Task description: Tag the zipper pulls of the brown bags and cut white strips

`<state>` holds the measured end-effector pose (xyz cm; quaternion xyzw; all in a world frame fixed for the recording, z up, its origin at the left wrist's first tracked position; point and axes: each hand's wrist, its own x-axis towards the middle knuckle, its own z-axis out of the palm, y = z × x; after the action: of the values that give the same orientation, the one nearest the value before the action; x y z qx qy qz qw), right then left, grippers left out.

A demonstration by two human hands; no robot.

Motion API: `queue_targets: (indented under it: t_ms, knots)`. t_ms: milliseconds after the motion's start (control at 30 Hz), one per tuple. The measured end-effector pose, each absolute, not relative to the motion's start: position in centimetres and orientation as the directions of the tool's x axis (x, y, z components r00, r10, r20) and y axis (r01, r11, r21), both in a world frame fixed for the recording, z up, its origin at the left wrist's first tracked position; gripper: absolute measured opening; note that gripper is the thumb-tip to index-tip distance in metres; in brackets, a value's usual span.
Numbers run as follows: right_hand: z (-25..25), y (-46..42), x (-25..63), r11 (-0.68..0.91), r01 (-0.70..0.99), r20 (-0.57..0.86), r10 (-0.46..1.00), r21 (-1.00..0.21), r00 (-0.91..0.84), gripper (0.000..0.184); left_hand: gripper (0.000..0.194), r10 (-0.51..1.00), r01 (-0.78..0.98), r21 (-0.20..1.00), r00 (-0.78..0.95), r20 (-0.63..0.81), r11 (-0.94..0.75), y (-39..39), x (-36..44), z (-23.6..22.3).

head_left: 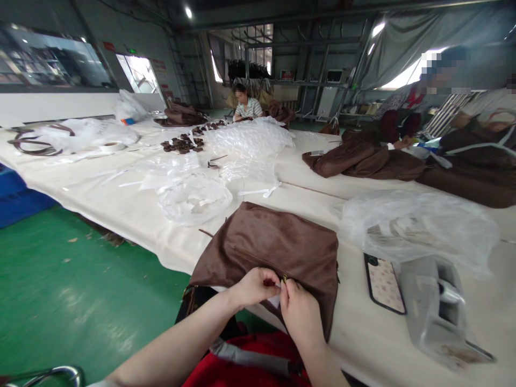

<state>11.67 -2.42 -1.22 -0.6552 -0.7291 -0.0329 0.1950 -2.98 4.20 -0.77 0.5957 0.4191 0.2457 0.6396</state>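
Fingers pressed together, exact hold hidden, the left hand (258, 286) and right hand (303, 312) meet at the zip pull (285, 278) of a brown bag (264, 242) overhanging the tabletop (351, 328). Its sagging edge could drag it off; careless tugging could tear the white slip (274, 301).

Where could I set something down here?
Bare table shows between the nearest brown bag and the phone, and along the edge left of the round plastic bundle. Farther back, plastic packaging and brown pieces crowd it.
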Motion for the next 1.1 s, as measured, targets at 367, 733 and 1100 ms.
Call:
queue_targets:
  t_ms: [367, 733, 1100]
  knots:
    - [-0.7, -3.4, 12.3, 0.144, 0.959, 0.421, 0.906, -0.246, -0.028, 0.029, 0.022, 0.865, 0.228, 0.946, 0.395, -0.308, 0.232, 2.8, -2.5, 0.0]
    - [0.1, -3.5, 11.7, 0.124, 0.951, 0.372, 0.928, -0.284, -0.010, 0.023, 0.024, 0.913, 0.088, 0.955, 0.281, -0.295, 0.282, 2.3, -1.2, 0.0]
    - [0.3, -3.6, 11.7, 0.130, 0.953, 0.391, 0.920, -0.274, -0.013, 0.024, 0.039, 0.821, -0.291, 0.780, 0.346, -0.454, 0.554, 1.3, -1.6, 0.4]
